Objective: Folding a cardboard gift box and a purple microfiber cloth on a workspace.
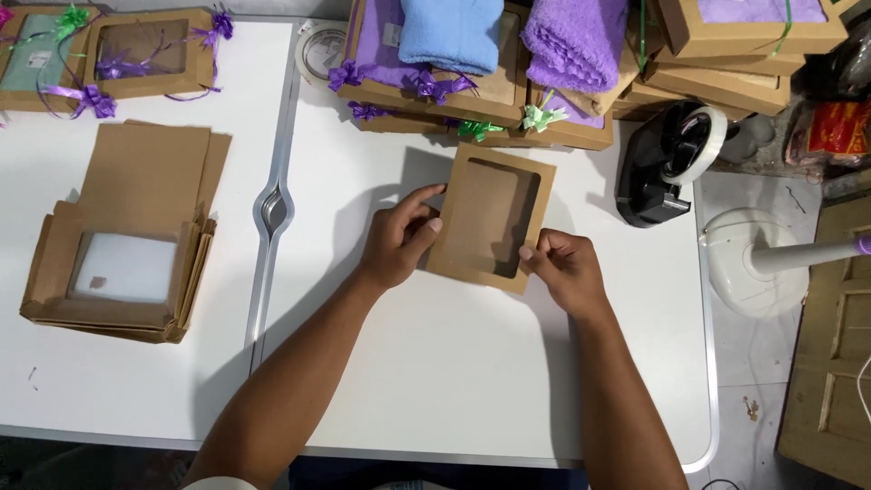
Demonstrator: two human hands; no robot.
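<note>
A brown cardboard box lid with a clear window (pixel 490 218) is held tilted just above the white table (pixel 435 381). My left hand (pixel 399 238) grips its left edge, thumb on top. My right hand (pixel 564 266) pinches its lower right corner. Both hands are closed on the lid. The window shows the brown inside of the box.
A stack of flat cardboard box blanks (pixel 127 236) lies at the left. Finished boxes with purple and blue towels and ribbon bows (pixel 472 63) line the back. A black tape dispenser (pixel 667 163) stands at the right, a tape roll (pixel 322 50) at the back, a white fan base (pixel 748 259) beyond the table's edge.
</note>
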